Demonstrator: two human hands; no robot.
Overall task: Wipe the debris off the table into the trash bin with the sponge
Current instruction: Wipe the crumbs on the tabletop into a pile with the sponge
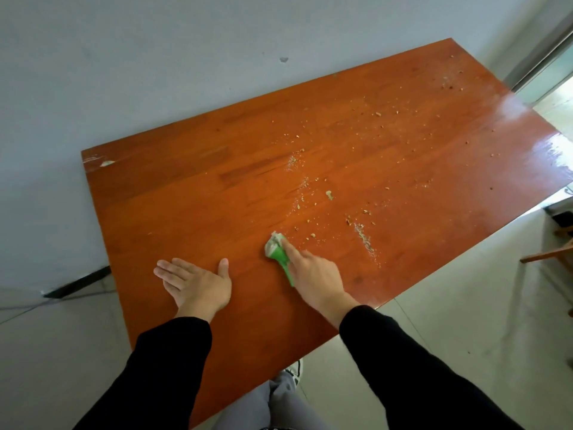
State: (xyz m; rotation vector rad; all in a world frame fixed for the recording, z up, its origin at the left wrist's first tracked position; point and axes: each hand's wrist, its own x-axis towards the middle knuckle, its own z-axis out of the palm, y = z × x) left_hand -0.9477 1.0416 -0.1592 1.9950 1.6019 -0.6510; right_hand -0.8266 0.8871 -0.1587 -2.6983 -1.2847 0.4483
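Observation:
A green sponge with a pale, worn tip lies on the orange wooden table. My right hand presses on it, forefinger stretched along its top. My left hand lies flat on the table to the left, fingers spread, holding nothing. Crumbs and debris are scattered over the middle and right of the table, with a thin line of them just right of the sponge and more toward the far right corner. No trash bin is in view.
The table stands against a pale wall along its far and left sides. Tiled floor runs along the near right edge. A wooden furniture piece stands at the right. My legs and a shoe show below the table's near corner.

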